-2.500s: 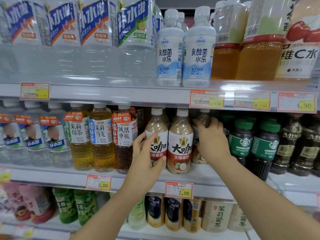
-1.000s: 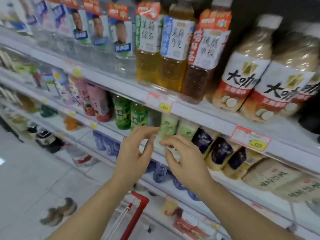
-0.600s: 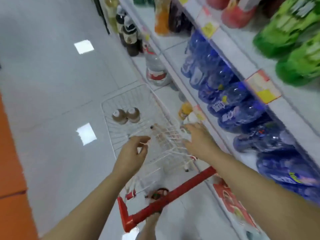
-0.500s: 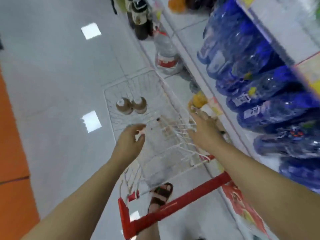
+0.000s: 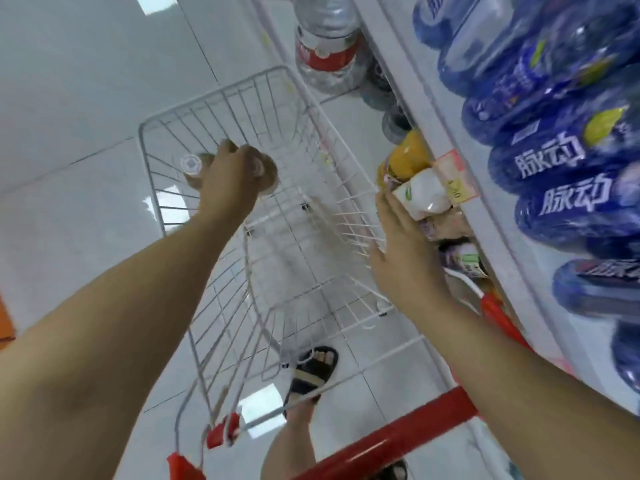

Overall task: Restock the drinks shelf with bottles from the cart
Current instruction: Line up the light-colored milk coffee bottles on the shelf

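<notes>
Reaching down into the white wire cart [image 5: 221, 109], the left hand [image 5: 227, 187] is seen at the far end of the basket, laid over the tops of two brown bottles [image 5: 194, 168] that stand side by side on the cart floor. One bottle's white cap is exposed just to the left of the knuckles, while the second bottle shows only as a brown shoulder past the fingers on the other side. The fingers are curled down around the bottle necks, but whether they are actually clamped on a bottle cannot be told, since the view is blurred and the palm covers the contact. The right hand [image 5: 403, 261] is held flat with its fingers spread and straight, gripping nothing, just outside the cart's right rim and close against small packaged goods [image 5: 420, 194] on the low shelf edge [image 5: 429, 109] beside the cart. Blue bottles [image 5: 554, 161] are stacked on the shelf beyond that edge, and a large clear water jug with a red label [image 5: 325, 53] stands on the floor past the cart's far end. Beneath the cart's near end a sandalled foot [image 5: 313, 370] is visible through the wires, and the red handle bar [image 5: 388, 441] crosses in front of it.
</notes>
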A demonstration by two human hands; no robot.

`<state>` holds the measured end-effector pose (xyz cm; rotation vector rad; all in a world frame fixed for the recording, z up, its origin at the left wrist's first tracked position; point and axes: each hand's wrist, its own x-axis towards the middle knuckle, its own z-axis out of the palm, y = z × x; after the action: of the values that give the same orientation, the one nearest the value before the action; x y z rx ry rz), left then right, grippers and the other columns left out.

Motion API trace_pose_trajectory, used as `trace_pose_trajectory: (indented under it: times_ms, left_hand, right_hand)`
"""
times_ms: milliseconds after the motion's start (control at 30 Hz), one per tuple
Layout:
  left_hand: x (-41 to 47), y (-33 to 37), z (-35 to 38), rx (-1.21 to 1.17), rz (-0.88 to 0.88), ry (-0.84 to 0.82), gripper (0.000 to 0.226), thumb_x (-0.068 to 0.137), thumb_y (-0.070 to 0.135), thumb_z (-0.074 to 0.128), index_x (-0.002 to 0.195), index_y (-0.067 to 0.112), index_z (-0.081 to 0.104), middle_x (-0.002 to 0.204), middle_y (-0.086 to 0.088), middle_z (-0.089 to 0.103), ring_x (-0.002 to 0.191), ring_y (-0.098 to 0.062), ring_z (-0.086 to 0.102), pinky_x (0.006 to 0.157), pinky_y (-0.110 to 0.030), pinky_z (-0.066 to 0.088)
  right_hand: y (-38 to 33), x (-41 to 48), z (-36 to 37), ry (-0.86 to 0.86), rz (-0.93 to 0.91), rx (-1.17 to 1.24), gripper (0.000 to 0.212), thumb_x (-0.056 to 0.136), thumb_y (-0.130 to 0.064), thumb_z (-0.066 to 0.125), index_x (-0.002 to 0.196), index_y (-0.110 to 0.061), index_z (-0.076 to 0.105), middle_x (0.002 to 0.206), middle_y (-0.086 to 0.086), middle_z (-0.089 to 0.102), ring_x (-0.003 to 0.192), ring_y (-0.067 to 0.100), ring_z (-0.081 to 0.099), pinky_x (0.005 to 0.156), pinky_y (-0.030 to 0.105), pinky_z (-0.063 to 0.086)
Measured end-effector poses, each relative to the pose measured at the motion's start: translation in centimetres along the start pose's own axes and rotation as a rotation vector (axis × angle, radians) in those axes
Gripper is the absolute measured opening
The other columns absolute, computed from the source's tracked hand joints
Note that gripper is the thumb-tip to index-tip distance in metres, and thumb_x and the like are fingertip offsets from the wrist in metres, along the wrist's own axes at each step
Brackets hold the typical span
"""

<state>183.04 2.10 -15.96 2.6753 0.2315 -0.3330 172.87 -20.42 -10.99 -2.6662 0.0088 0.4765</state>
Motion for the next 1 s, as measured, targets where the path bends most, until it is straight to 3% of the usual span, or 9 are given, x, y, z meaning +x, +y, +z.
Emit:
trace_pose_trajectory:
  times_ms: [100, 200, 333, 433, 500, 600, 733, 867, 1000]
  left_hand:
    - [-4.2, 1.0, -2.5, -0.153, 0.148, 0.019, 0.032, 0.079, 0.018, 0.068, 0.110, 0.012, 0.066, 0.106, -0.009, 0.053, 0.093, -0.020, 0.051, 0.076, -0.027, 0.035]
    - [-8.2, 2.8, -5.9, -0.321, 0.276, 0.045, 0.028, 0.076, 0.024, 0.074, 0.102, 0.017, 0.067, 0.092, 0.000, 0.055, 0.078, -0.011, 0.050, 0.069, -0.021, 0.040]
    - [-11.2, 5.9, -9.2, -0.618, 0.266, 0.006, 0.024, 0.074, 0.041, 0.070, 0.095, 0.030, 0.064, 0.088, 0.009, 0.061, 0.085, -0.009, 0.058, 0.073, -0.016, 0.047]
    - [-10.0, 5.3, -9.5, -0.693, 0.245, -0.104, 0.032, 0.071, 0.051, 0.070, 0.099, 0.038, 0.062, 0.098, 0.019, 0.063, 0.096, -0.001, 0.059, 0.085, -0.019, 0.048]
    - [-7.4, 3.1, -8.0, -0.518, 0.165, -0.134, 0.048, 0.072, 0.057, 0.067, 0.115, 0.035, 0.060, 0.115, 0.014, 0.058, 0.110, -0.009, 0.054, 0.097, -0.031, 0.045]
    - [-2.7, -1.3, -5.0, -0.081, -0.063, -0.139, 0.065, 0.078, 0.041, 0.072, 0.134, 0.020, 0.047, 0.141, -0.011, 0.036, 0.128, -0.032, 0.040, 0.103, -0.045, 0.039]
    - [0.3, -4.3, -2.2, 0.392, -0.032, -0.203, 0.051, 0.084, 0.011, 0.064, 0.131, 0.014, 0.044, 0.130, -0.017, 0.038, 0.101, -0.041, 0.055, 0.073, -0.045, 0.049]
    - [1.5, -4.4, -2.0, 0.432, -0.032, -0.067, 0.046, 0.082, 0.005, 0.064, 0.124, 0.009, 0.045, 0.119, -0.018, 0.043, 0.088, -0.041, 0.057, 0.067, -0.044, 0.046]
    - [-1.1, -3.5, -3.0, 0.270, 0.054, -0.031, 0.032, 0.084, 0.016, 0.064, 0.114, 0.009, 0.053, 0.107, -0.013, 0.047, 0.081, -0.036, 0.058, 0.062, -0.038, 0.046]
  right_hand:
    - [-1.1, -0.3, -1.4, -0.033, -0.055, 0.131, 0.073, 0.087, -0.017, 0.061, 0.148, -0.014, 0.020, 0.157, 0.001, 0.014, 0.144, 0.018, 0.014, 0.116, 0.027, 0.012]
    - [-3.4, -0.7, -2.1, -0.209, -0.179, 0.267, 0.092, 0.081, -0.033, 0.070, 0.149, -0.027, 0.009, 0.157, -0.009, 0.011, 0.139, 0.002, 0.010, 0.109, 0.017, 0.012]
    - [-5.9, -0.8, -2.8, -0.180, -0.058, 0.554, 0.085, 0.061, -0.036, 0.084, 0.127, -0.048, 0.031, 0.123, -0.025, 0.048, 0.116, 0.002, 0.046, 0.092, 0.020, 0.043]
    - [-6.0, -1.0, -3.3, -0.131, -0.036, 0.654, 0.074, 0.059, -0.033, 0.085, 0.114, -0.049, 0.037, 0.108, -0.029, 0.053, 0.104, -0.004, 0.054, 0.084, 0.014, 0.048]
    - [-5.6, -0.7, -3.4, -0.085, 0.012, 0.736, 0.072, 0.059, -0.028, 0.085, 0.113, -0.044, 0.042, 0.109, -0.023, 0.058, 0.101, -0.007, 0.056, 0.080, 0.008, 0.047]
    - [-4.6, 0.0, -3.4, -0.013, 0.066, 0.769, 0.072, 0.058, -0.025, 0.086, 0.117, -0.035, 0.045, 0.109, -0.018, 0.060, 0.099, -0.009, 0.056, 0.076, 0.003, 0.045]
    - [-3.2, 0.6, -2.8, 0.028, 0.104, 0.781, 0.074, 0.058, -0.025, 0.086, 0.119, -0.034, 0.046, 0.108, -0.022, 0.059, 0.099, -0.015, 0.053, 0.077, 0.003, 0.045]
    - [-2.8, 0.5, -2.2, 0.047, 0.109, 0.768, 0.073, 0.057, -0.025, 0.086, 0.119, -0.033, 0.046, 0.104, -0.025, 0.057, 0.093, -0.021, 0.051, 0.074, -0.001, 0.042]
    - [-3.4, -1.0, -3.4, 0.055, 0.116, 0.813, 0.073, 0.059, -0.022, 0.085, 0.121, -0.029, 0.047, 0.104, -0.025, 0.056, 0.089, -0.024, 0.051, 0.069, -0.004, 0.039]
